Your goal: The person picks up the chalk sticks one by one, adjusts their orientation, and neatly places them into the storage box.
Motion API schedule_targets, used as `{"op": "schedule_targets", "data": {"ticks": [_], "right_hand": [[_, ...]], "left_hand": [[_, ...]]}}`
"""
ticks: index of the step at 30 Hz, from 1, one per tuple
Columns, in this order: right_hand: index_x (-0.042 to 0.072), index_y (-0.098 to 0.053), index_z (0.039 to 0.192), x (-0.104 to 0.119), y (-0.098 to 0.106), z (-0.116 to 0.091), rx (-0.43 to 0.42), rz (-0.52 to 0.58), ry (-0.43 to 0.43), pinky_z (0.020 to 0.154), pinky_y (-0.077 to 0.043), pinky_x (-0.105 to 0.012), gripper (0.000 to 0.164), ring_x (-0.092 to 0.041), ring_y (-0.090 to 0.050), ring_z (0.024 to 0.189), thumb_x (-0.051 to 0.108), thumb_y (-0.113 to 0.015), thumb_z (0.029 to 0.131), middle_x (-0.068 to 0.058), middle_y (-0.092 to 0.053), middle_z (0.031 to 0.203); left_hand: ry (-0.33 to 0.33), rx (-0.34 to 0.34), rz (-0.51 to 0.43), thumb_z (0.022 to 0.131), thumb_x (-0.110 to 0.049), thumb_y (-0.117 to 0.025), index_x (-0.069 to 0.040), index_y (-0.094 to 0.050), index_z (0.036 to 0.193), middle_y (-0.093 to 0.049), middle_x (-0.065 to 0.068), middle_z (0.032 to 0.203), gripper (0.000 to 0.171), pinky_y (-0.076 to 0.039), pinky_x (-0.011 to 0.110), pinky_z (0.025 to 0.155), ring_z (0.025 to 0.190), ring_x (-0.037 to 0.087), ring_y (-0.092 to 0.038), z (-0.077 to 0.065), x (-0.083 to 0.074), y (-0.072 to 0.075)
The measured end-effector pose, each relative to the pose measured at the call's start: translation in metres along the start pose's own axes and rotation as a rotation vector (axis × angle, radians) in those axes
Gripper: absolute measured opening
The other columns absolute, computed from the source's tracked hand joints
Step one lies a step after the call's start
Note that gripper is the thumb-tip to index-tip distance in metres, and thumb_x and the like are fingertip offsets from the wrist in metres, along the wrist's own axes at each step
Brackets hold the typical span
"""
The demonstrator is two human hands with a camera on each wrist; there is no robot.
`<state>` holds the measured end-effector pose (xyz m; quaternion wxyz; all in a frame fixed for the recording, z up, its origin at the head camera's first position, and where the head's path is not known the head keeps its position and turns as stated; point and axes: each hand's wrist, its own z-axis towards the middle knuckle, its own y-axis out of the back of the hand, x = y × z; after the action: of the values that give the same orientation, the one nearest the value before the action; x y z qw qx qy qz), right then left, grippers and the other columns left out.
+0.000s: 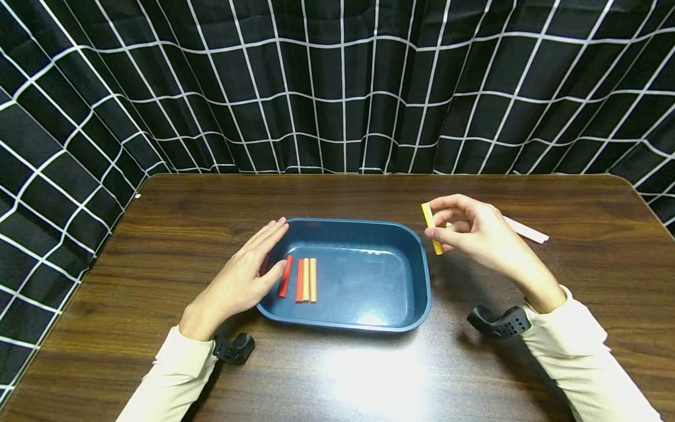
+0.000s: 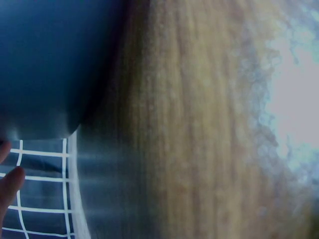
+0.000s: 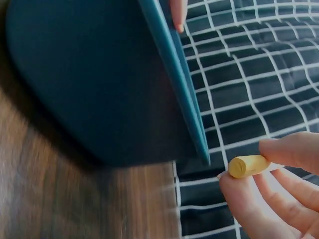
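Between thumb and fingertips, my right hand (image 1: 477,234) pinches a yellow chalk stick (image 1: 429,215) just off the right end of a blue tray (image 1: 364,330). The right wrist view shows the round end of this yellow chalk (image 3: 244,167). A bit of yellow also shows behind the fingers; I cannot tell whether it is a second piece. My left hand (image 1: 239,284) lies over the tray's left rim, fingers straight. Inside the tray, a red chalk (image 1: 286,276) lies slightly tilted near the left thumb. Beside it, another red chalk (image 1: 300,281) and two pale orange chalks (image 1: 309,281) lie side by side.
Pale pink chalk (image 1: 527,230) lies on the wooden table (image 1: 337,196), partly hidden behind my right hand. A black curtain with a white grid (image 1: 343,88) hangs behind the table's far edge. Black wrist cameras (image 1: 498,322) are worn below both hands.
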<state>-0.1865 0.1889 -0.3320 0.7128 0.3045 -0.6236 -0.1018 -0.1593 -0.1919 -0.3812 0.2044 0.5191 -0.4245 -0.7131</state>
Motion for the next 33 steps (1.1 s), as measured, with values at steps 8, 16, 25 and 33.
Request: {"op": "schedule_targets", "data": {"ticks": [8, 16, 25, 33], "right_hand": [[-0.001, -0.056, 0.129, 0.012, -0.011, 0.002, 0.024, 0.029, 0.022, 0.066, -0.061, -0.028, 0.040, -0.003, -0.069, 0.075, 0.008, -0.069, 0.092, -0.020, -0.066, 0.103], [-0.002, -0.056, 0.127, 0.016, -0.024, 0.003, 0.058, 0.063, 0.034, 0.065, -0.061, -0.029, 0.038, -0.006, -0.070, 0.074, 0.006, -0.068, 0.092, -0.020, -0.067, 0.101], [-0.005, -0.054, 0.129, 0.027, -0.039, 0.004, 0.144, 0.165, 0.012, 0.068, -0.062, -0.030, 0.041, -0.009, -0.070, 0.077, 0.007, -0.067, 0.092, -0.020, -0.064, 0.104], [-0.005, -0.054, 0.128, 0.031, -0.055, 0.010, 0.182, 0.192, -0.022, 0.070, -0.062, -0.034, 0.039, -0.011, -0.068, 0.076, 0.004, -0.065, 0.092, -0.021, -0.063, 0.104]], "left_hand": [[-0.003, -0.007, -0.003, 0.097, -0.021, -0.060, -0.008, -0.034, 0.154, -0.028, 0.005, 0.164, 0.064, -0.021, 0.051, 0.124, 0.154, 0.028, -0.022, 0.000, 0.000, 0.000], [-0.002, -0.001, -0.001, 0.098, -0.021, -0.060, -0.008, -0.034, 0.154, -0.028, 0.006, 0.164, 0.064, -0.021, 0.051, 0.124, 0.154, 0.028, -0.022, 0.001, 0.000, -0.001], [-0.005, -0.002, -0.012, 0.098, -0.021, -0.060, -0.009, -0.034, 0.155, -0.028, 0.006, 0.164, 0.064, -0.021, 0.051, 0.124, 0.154, 0.028, -0.021, 0.001, 0.000, -0.001], [-0.010, -0.004, -0.006, 0.097, -0.019, -0.060, -0.007, -0.035, 0.154, -0.029, 0.008, 0.164, 0.063, -0.021, 0.052, 0.124, 0.153, 0.031, -0.022, 0.002, 0.001, -0.002]]}}
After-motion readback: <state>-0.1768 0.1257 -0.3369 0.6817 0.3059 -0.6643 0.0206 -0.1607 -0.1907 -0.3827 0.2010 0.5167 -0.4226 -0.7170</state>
